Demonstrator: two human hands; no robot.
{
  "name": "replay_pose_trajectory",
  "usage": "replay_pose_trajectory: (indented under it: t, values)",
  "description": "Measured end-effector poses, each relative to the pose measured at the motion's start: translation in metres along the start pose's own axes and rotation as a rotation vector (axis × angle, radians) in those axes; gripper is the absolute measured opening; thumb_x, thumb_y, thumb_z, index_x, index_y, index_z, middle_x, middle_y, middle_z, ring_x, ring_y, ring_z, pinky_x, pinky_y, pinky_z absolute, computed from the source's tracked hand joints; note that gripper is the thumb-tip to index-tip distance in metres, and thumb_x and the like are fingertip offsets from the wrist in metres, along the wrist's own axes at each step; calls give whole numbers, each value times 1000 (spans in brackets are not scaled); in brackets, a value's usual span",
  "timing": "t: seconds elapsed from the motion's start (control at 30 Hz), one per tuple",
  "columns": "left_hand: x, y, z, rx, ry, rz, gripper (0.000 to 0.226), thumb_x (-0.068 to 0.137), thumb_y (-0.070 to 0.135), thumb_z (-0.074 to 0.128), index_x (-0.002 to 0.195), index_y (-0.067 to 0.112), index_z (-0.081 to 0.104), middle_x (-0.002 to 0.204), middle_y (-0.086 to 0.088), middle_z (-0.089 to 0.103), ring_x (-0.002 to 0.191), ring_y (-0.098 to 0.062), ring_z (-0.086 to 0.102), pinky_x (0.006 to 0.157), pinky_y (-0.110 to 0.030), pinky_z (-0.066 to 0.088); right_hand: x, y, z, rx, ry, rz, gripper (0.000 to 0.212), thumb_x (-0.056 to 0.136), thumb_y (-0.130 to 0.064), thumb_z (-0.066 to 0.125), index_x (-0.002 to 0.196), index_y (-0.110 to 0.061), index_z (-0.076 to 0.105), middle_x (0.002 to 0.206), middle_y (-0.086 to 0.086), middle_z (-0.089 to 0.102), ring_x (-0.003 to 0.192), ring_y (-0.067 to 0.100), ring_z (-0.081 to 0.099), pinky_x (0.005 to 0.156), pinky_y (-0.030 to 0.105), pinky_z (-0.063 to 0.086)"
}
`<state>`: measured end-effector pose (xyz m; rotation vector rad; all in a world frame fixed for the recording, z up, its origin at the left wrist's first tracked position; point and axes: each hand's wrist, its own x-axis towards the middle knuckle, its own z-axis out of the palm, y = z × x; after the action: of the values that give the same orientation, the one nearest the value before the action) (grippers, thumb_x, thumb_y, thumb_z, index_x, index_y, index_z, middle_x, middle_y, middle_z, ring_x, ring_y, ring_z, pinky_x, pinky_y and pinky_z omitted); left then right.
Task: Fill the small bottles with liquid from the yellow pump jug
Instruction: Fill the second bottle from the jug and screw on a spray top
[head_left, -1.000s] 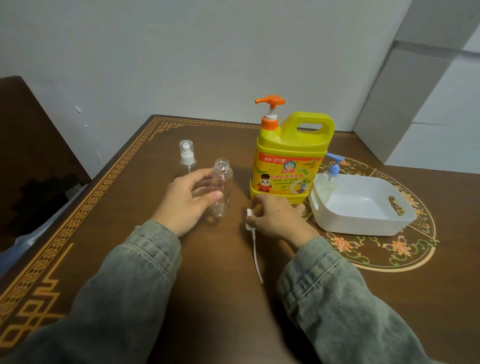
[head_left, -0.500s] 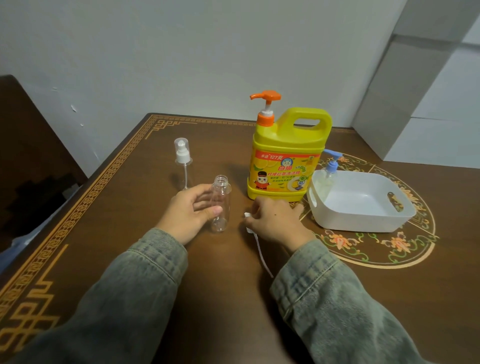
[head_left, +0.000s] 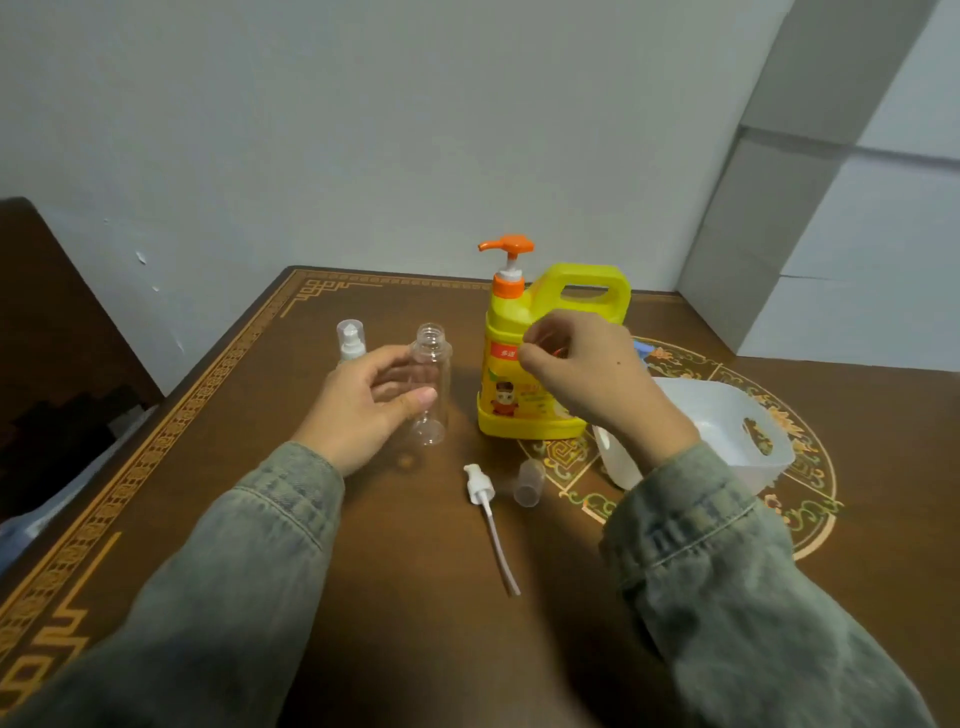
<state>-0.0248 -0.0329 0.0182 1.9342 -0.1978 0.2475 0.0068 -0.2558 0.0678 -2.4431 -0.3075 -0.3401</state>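
My left hand (head_left: 363, 405) grips an uncapped clear small bottle (head_left: 432, 384) standing upright on the brown table (head_left: 260, 519). The yellow pump jug (head_left: 524, 374) with its orange pump head (head_left: 506, 247) stands just right of that bottle. My right hand (head_left: 587, 379) hovers in front of the jug with loosely curled fingers and nothing in it. A white spray pump with its long tube (head_left: 488, 514) lies on the table in front of the jug, beside a clear cap (head_left: 530, 483). A second small bottle with a white pump top (head_left: 350, 340) stands behind my left hand.
A white plastic basket (head_left: 748, 441) sits right of the jug, partly behind my right wrist. A bit of a blue pump top (head_left: 641, 349) peeks out past my right hand. The wall runs along the table's far edge. A dark chair stands at the left.
My right hand let go of the white spray pump, left it lying on the table, and rose in front of the jug. The left hand still holds the clear bottle.
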Motion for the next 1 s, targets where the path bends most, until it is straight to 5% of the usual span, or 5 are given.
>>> replay_pose_trajectory:
  t: [0.1,0.2,0.47,0.7,1.0]
  values:
    - [20,21,-4,24,54,53,36,83,8,72,116,19,63,103,13,68,91,11,65,79,-7,51,17,-23,-26,28,159,-139,10,87,-26,62,92,-22,70,85,-12,68,78,7,60,69,16,45]
    - [42,32,-5,111,106,76,33,81,14,75,112,18,66,100,9,71,86,7,67,79,-7,49,38,-32,-28,7,278,-255,18,88,-25,61,102,-20,70,99,-6,69,93,14,62,85,33,48]
    - [71,34,5,363,137,-5,30,54,72,59,83,63,57,83,30,67,85,3,65,95,-46,49,65,-16,-8,-212,264,-378,31,91,-28,58,121,-22,65,127,-7,58,124,14,46,88,32,23]
    - [83,43,2,389,161,87,45,74,42,78,115,28,67,92,15,70,84,-7,66,90,-33,53,70,-7,-3,-189,253,-405,26,93,-24,58,117,-19,68,123,-6,60,120,12,50,89,31,24]
    - [88,54,-6,460,102,121,43,79,42,74,118,29,66,95,13,67,85,-4,63,71,-15,42,74,-7,-7,-153,244,-435,23,89,-18,61,109,-13,71,115,0,68,108,21,62,94,50,47]
